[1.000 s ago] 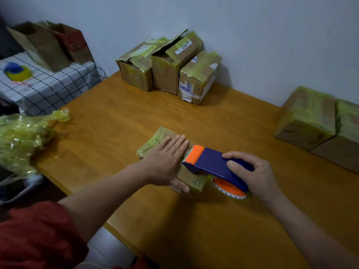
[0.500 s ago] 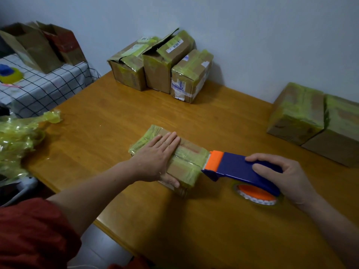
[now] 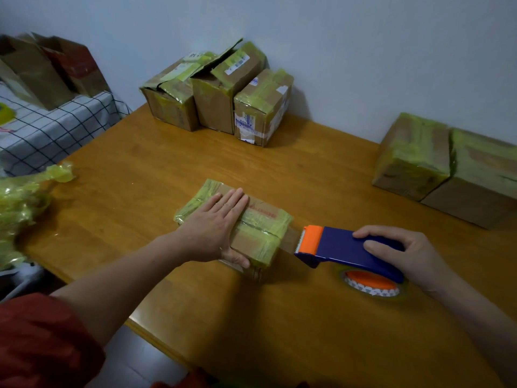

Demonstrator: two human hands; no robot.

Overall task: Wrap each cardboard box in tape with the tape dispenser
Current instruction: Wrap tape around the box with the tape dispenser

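A small flat cardboard box (image 3: 260, 228) with yellow-green tape bands lies in the middle of the wooden table (image 3: 145, 175). My left hand (image 3: 215, 228) presses flat on its top, fingers straight, thumb down the near side. My right hand (image 3: 402, 256) grips the blue and orange tape dispenser (image 3: 335, 247), which sits just right of the box with its orange roll (image 3: 369, 284) underneath. A short clear strip of tape (image 3: 291, 239) runs from the box's right end to the dispenser's orange blade end.
Three taped boxes (image 3: 223, 93) stand at the back against the wall, two larger taped boxes (image 3: 447, 169) at the right. Crumpled yellow tape (image 3: 19, 203) lies at the table's left edge. A checked cloth (image 3: 42, 127) with brown bags (image 3: 47, 68) is far left.
The dispenser in my right hand has slid off the box top to the right, drawing tape out behind it. My left hand stays pressed on the box.
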